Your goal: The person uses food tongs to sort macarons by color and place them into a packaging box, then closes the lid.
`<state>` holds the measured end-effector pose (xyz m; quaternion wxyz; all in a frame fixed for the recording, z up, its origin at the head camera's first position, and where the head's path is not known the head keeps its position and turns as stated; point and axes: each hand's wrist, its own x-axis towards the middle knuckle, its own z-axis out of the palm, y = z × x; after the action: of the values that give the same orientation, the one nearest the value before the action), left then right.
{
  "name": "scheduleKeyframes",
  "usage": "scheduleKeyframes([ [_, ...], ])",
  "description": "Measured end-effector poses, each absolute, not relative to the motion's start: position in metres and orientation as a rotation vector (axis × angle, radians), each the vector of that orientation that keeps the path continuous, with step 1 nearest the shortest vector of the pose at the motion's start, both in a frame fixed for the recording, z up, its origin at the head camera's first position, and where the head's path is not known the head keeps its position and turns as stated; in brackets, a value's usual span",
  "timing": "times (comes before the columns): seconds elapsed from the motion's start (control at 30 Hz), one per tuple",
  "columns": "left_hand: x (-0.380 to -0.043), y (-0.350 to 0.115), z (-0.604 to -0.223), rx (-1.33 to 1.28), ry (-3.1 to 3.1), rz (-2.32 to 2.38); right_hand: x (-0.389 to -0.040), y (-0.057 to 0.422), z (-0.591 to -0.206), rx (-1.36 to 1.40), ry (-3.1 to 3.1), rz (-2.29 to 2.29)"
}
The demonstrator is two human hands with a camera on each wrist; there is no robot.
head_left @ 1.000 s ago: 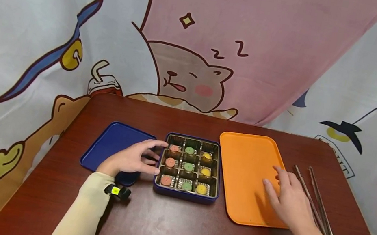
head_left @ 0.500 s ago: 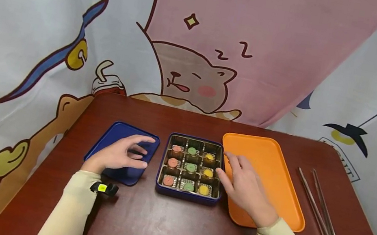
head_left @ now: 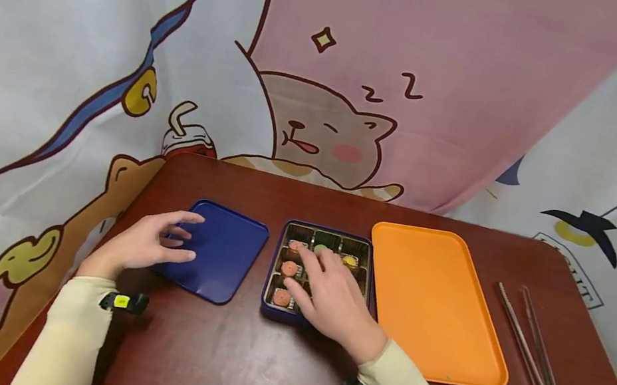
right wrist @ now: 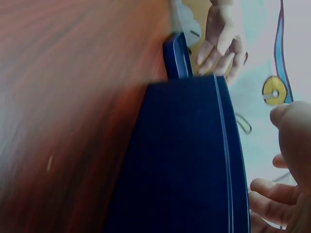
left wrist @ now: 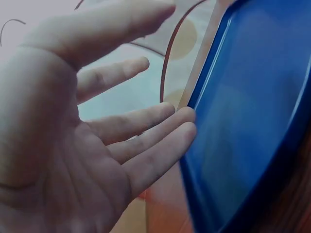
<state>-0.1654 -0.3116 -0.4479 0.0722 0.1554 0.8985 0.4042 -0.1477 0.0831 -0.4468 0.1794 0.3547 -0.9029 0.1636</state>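
A dark blue square tin (head_left: 278, 314) stands mid-table, its gold insert split into compartments. Small round pieces sit inside: pink ones (head_left: 289, 269) at left, a green one (head_left: 321, 248) and a yellow one (head_left: 350, 261) at the back. My right hand (head_left: 335, 299) hovers over the tin, fingers loosely spread and holding nothing; it hides several compartments. At left lies a flat blue lid (head_left: 220, 252). My left hand (head_left: 139, 243) is at the lid's left side, fingers apart and grasping nothing. In the left wrist view its fingertips appear beside the lid's edge (left wrist: 192, 104); contact cannot be judged.
An orange tray (head_left: 437, 300) lies right of the tin, close beside it. Farther right are metal tongs (head_left: 541, 371) with spread arms. A printed cloth (head_left: 451, 94) hangs behind the brown table (head_left: 209, 358).
My right hand has swept left from over the orange tray to over the tin. The left hand has drawn away from the tin's left edge, leftward past the lid.
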Motion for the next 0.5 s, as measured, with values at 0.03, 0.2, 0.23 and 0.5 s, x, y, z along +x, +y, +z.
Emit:
scheduleKeyframes([
  [0.03, -0.165, -0.316, -0.447, 0.453, 2.717, 1.196, -0.147, 0.078, -0.447, 1.016, -2.554, 0.474],
  [0.2, -0.162, -0.331, -0.444, 0.372, 2.772, 1.141, -0.142, 0.057, -0.445, 1.067, -2.575, 0.514],
  [0.23, -0.161, -0.334, -0.444, 0.354, 2.779, 1.135, -0.141, 0.053, -0.444, 1.077, -2.58, 0.523],
  [0.5, -0.165, -0.346, -0.444, 0.378, 2.91, 1.002, -0.136, 0.039, -0.447, 1.114, -2.536, 0.521],
])
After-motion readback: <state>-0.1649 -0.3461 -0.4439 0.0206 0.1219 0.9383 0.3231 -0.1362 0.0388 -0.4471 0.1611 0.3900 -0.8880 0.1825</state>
